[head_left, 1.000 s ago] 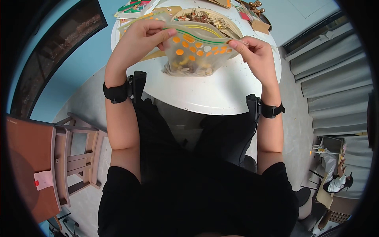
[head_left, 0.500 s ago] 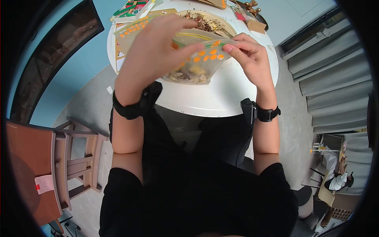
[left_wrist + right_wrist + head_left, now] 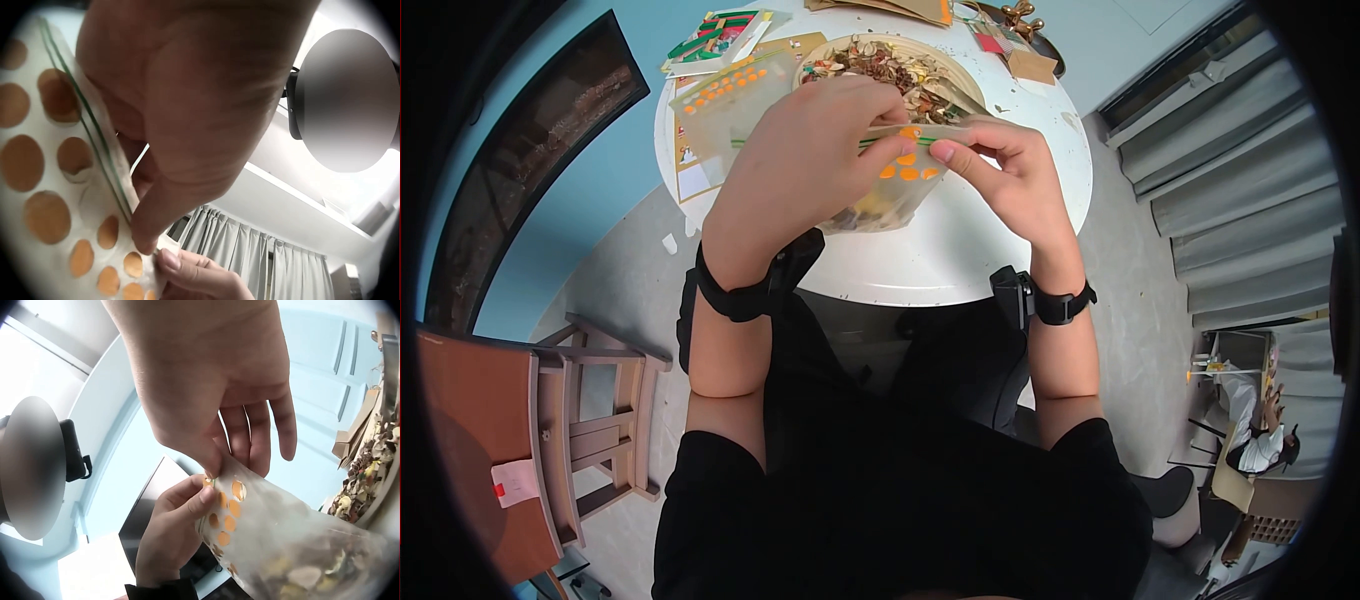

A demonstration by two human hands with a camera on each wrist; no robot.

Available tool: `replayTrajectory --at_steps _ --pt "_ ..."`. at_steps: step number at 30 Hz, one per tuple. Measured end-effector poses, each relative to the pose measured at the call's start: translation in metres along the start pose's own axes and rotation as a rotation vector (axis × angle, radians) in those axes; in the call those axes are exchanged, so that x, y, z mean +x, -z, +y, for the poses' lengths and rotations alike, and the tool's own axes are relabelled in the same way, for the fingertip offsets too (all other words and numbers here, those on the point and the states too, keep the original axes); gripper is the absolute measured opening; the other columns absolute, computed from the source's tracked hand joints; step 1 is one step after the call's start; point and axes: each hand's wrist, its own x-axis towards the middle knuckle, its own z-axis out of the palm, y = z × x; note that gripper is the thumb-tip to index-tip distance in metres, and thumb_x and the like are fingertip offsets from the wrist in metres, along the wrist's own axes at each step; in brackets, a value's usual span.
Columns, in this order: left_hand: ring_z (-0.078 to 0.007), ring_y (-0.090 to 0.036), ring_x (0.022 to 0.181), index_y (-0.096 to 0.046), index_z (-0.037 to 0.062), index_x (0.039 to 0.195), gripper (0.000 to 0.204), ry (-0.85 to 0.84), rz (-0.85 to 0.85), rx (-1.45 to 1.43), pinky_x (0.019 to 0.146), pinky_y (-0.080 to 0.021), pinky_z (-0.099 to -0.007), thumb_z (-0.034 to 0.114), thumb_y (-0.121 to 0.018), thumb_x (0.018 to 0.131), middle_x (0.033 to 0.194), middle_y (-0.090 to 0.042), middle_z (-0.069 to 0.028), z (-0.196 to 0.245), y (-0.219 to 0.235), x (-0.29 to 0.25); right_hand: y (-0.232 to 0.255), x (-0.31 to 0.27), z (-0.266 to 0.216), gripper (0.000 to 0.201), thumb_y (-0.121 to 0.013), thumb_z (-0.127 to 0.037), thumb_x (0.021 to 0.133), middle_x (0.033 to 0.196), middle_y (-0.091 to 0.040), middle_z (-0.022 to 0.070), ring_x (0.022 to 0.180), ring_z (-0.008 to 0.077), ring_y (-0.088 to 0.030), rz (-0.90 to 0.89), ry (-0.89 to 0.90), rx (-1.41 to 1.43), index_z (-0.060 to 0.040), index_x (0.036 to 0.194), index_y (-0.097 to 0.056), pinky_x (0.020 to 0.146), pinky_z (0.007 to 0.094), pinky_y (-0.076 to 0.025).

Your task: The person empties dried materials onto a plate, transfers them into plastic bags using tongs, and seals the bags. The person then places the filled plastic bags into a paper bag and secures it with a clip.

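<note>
A translucent zip bag with orange dots and a green seal line stands at the table's near side, dried pieces in its bottom. My left hand pinches its top edge between thumb and fingers, close to the right hand. The right hand pinches the bag's right top corner. In the left wrist view the left hand covers part of the seal, and both thumbs are near each other. The right wrist view shows the right hand at the corner, its other fingers extended.
Behind the bag is a round tray of mixed dried pieces. A second dotted bag lies left on brown card. A box with green and red items, a small cardboard box and brown paper lie farther back.
My left hand let go of the bag's left top corner, moved right along the top edge and pinches it beside the right hand. The right hand has shifted slightly left and nearer the body.
</note>
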Motion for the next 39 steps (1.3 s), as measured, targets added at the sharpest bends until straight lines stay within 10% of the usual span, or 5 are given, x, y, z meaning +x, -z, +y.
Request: replayTrajectory --at_steps 39 --pt "-0.0328 -0.059 0.071 -0.066 -0.0005 0.087 0.019 0.041 -0.138 -0.092 0.066 -0.046 -0.0395 0.018 -0.071 0.090 0.075 -0.063 -0.0138 -0.002 0.002 -0.006 -0.005 -0.006 -0.019 0.009 -0.077 -0.010 0.089 0.081 -0.074 0.0087 0.077 0.0169 -0.068 0.019 0.043 -0.136 -0.0010 0.091 -0.077 0.074 0.0295 -0.052"
